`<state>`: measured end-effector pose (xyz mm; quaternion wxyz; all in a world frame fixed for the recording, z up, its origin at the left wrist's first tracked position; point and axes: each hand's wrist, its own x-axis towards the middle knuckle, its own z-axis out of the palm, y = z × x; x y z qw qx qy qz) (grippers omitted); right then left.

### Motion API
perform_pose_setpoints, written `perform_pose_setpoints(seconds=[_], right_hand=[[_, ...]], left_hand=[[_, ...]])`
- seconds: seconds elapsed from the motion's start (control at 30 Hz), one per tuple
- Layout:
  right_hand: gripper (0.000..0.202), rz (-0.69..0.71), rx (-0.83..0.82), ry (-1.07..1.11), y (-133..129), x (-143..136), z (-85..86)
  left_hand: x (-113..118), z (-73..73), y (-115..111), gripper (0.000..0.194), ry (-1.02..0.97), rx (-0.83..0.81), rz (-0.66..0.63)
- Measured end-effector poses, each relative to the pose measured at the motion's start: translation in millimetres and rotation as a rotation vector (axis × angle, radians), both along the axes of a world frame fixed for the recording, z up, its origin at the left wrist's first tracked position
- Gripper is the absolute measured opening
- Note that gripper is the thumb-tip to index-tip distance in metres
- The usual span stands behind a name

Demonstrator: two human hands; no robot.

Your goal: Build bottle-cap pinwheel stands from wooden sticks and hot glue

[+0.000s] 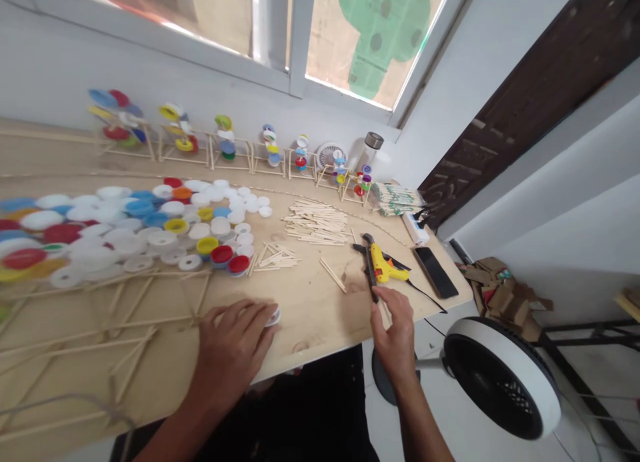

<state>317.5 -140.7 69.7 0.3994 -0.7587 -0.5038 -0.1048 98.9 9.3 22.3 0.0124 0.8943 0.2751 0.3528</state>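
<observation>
My left hand (235,335) rests low over the tabletop, its fingers curled around a small white bottle cap (273,317) at the table's front edge. My right hand (395,325) pinches the near end of a long, dark tool (371,265) between thumb and index finger; its exact kind is hard to make out. Just right of that tool lies a yellow glue gun (387,267) with a black cable. Two thin wooden sticks (333,274) lie left of the tool. Short cut sticks (275,257) sit in a loose pile beyond my left hand.
Many coloured bottle caps (133,225) cover the left side, with stick frames (125,309) nearer me. Stick stands with cap wheels (227,145) line the wall. A stick pile (315,221), phone (435,272) and bottle (370,150) lie further right. A fan (503,375) stands beside the table.
</observation>
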Motion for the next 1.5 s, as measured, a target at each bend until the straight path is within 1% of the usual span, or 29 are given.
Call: perform_pose_setpoints(seconds=[0.07, 0.1, 0.17, 0.23, 0.27, 0.33, 0.37, 0.4, 0.43, 0.47, 0.5, 0.53, 0.63, 0.7, 0.73, 0.77, 0.83, 0.9, 1.0, 1.17, 1.33, 1.4, 1.5], right_hand=[[0.031, 0.099, -0.011, 0.075, 4.7, -17.1, -2.2], [0.031, 0.169, -0.024, 0.11, 8.9, -28.8, -3.9], [0.033, 0.321, -0.061, 0.135, 19.4, -53.7, -7.7], [0.035, 0.418, -0.069, 0.119, 30.0, -74.7, -11.0], [0.035, 0.437, -0.066, 0.106, 34.5, -82.1, -12.2], [0.033, 0.432, -0.045, 0.073, 41.6, -89.9, -13.7], [0.031, 0.427, -0.039, 0.055, 44.2, -90.6, -14.2], [0.031, 0.425, -0.038, 0.039, 46.4, -89.6, -14.7], [0.03, 0.429, -0.047, 0.026, 48.5, -87.5, -15.3], [0.029, 0.432, -0.063, 0.019, 50.6, -84.7, -16.3], [0.028, 0.427, -0.083, 0.017, 52.9, -81.6, -17.9], [0.027, 0.414, -0.106, 0.015, 55.5, -78.6, -20.1], [0.022, 0.359, -0.203, -0.02, 64.9, -71.9, -29.8], [0.022, 0.343, -0.266, -0.059, 71.3, -69.9, -36.8], [0.024, 0.337, -0.287, -0.074, 74.0, -69.5, -39.7], [0.026, 0.333, -0.301, -0.083, 76.0, -69.3, -42.0], [0.03, 0.336, -0.311, -0.088, 78.4, -69.2, -44.9], [0.032, 0.343, -0.304, -0.087, 78.6, -69.2, -45.7], [0.03, 0.356, -0.281, -0.098, 76.9, -69.3, -45.0], [0.025, 0.39, -0.235, -0.148, 73.5, -71.6, -39.1], [0.018, 0.417, -0.175, -0.142, 71.0, -76.4, -28.0], [0.017, 0.421, -0.153, -0.139, 69.8, -78.3, -24.2], [0.018, 0.417, -0.119, -0.145, 67.4, -81.2, -20.1]], left_hand=[[0.8, 5.1, -5.3, 0.023, -0.076, -0.156, -0.025], [1.4, 8.3, -8.8, 0.023, -0.121, -0.269, -0.035], [3.4, 15.9, -17.0, 0.024, -0.216, -0.543, -0.04], [6.9, 24.3, -25.2, 0.025, -0.3, -0.847, -0.027], [9.1, 28.3, -28.7, 0.026, -0.337, -0.999, -0.037], [13.3, 34.9, -33.6, 0.029, -0.453, -1.277, -0.064], [14.8, 37.0, -34.7, 0.03, -0.509, -1.378, -0.071], [15.6, 38.2, -35.0, 0.032, -0.551, -1.44, -0.072], [15.5, 38.2, -34.6, 0.033, -0.564, -1.46, -0.066], [14.5, 37.2, -33.7, 0.034, -0.55, -1.44, -0.054], [12.5, 35.2, -32.4, 0.034, -0.516, -1.381, -0.033], [9.8, 32.4, -31.0, 0.033, -0.47, -1.289, -0.003], [0.3, 21.1, -26.6, 0.028, -0.34, -0.897, 0.082], [-4.2, 13.5, -23.6, 0.024, -0.268, -0.626, 0.08], [-5.3, 10.3, -22.0, 0.023, -0.231, -0.515, 0.07], [-5.7, 7.7, -20.3, 0.023, -0.193, -0.427, 0.062], [-4.4, 4.7, -16.8, 0.023, -0.114, -0.313, 0.063], [-1.0, 4.7, -13.5, 0.024, -0.056, -0.262, 0.071], [5.8, 9.2, -9.6, 0.025, -0.002, -0.254, 0.061], [12.9, 17.4, -5.8, 0.022, 0.022, -0.288, 0.07], [9.4, 20.8, -4.2, 0.016, -0.038, -0.379, 0.035], [7.1, 23.9, -6.2, 0.016, -0.079, -0.357, 0.032], [4.5, 29.6, -11.6, 0.019, -0.09, -0.261, 0.033]])
